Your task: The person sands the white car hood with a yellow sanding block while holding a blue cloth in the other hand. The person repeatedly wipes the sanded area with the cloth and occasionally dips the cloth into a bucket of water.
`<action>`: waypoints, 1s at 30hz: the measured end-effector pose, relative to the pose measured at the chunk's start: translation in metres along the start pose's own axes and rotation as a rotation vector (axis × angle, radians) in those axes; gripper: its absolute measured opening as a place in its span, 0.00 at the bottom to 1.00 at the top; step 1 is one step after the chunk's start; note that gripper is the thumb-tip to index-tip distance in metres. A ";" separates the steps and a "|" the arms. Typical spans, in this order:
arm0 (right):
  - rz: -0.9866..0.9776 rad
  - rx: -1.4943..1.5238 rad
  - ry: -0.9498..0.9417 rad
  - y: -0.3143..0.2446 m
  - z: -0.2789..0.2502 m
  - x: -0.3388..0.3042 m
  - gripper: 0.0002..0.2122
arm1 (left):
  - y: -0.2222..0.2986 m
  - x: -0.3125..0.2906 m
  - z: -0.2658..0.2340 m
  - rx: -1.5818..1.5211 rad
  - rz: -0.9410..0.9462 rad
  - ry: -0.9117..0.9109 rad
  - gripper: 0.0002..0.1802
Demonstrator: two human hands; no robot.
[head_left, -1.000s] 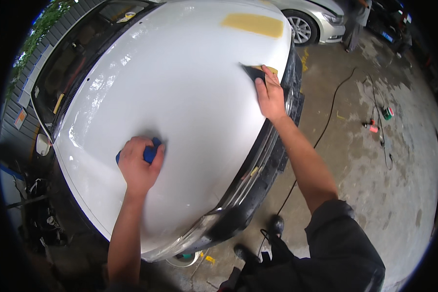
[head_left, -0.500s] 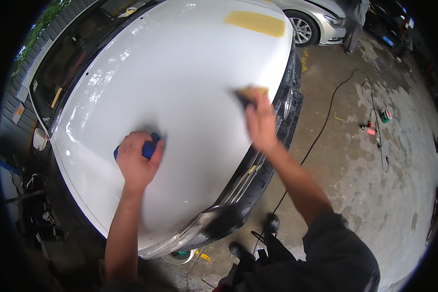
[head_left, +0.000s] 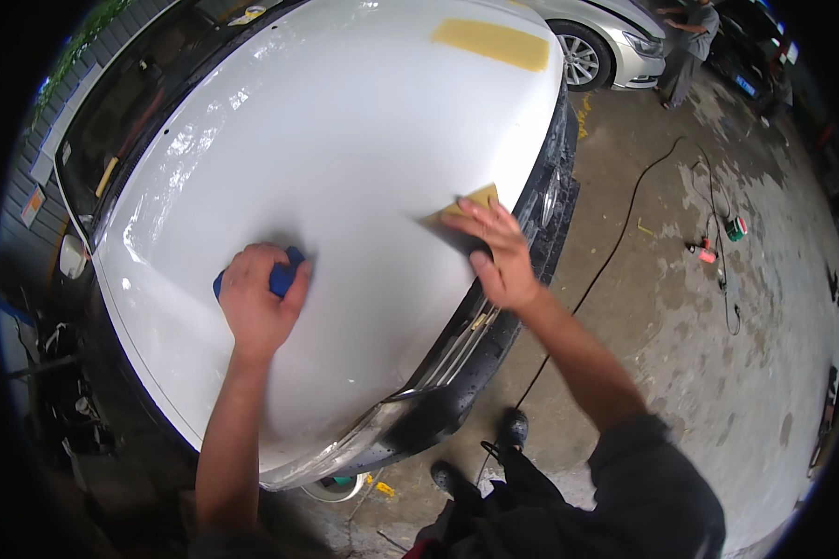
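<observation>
A white car hood (head_left: 345,121) spreads out below me, with a flat yellow patch (head_left: 494,44) on its far right part. My left hand (head_left: 259,303) is wrapped round a blue block or sponge (head_left: 289,272) that rests on the hood left of the middle. Over by the hood's right edge, my right hand (head_left: 507,261) grips a yellow sheet of sandpaper (head_left: 483,195). Its fingers lie across the sheet, the thumb is spread to the side, and a corner sticks out past the fingertips. Part of the sheet is hidden under the hand.
The front bumper (head_left: 522,321) curves along the hood's right side. A silver car (head_left: 625,47) and another person (head_left: 690,47) are at the far right. On the concrete floor lie a black cable (head_left: 636,196), a red tool (head_left: 705,252) and a green can (head_left: 737,228). A bucket (head_left: 331,491) stands below the bumper.
My right hand has moved a little nearer to me, and the sandpaper has turned in it. The left hand stays almost in place. More of the other person now shows.
</observation>
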State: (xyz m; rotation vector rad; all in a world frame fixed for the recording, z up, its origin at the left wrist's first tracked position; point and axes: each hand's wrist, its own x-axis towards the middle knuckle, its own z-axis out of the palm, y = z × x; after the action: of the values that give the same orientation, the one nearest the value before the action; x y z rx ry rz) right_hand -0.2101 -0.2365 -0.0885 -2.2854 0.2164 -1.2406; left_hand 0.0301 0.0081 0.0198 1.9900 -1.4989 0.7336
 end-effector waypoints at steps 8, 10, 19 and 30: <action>0.165 -0.008 0.240 -0.002 0.019 0.007 0.21 | 0.000 -0.002 -0.002 -0.004 -0.055 -0.019 0.14; 0.049 0.024 0.093 -0.010 0.013 -0.012 0.22 | 0.002 -0.004 0.000 0.017 -0.055 -0.013 0.14; 0.142 0.007 0.301 0.017 0.019 0.020 0.18 | 0.001 0.003 0.004 -0.003 -0.048 -0.013 0.14; 0.110 0.095 0.348 0.017 0.022 0.030 0.19 | -0.004 -0.001 0.001 0.032 -0.101 -0.075 0.17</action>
State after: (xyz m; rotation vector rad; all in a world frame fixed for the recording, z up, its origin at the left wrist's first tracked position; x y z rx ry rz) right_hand -0.1734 -0.2547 -0.0848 -1.9392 0.3919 -1.5483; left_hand 0.0337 0.0088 0.0183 2.1218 -1.4253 0.6510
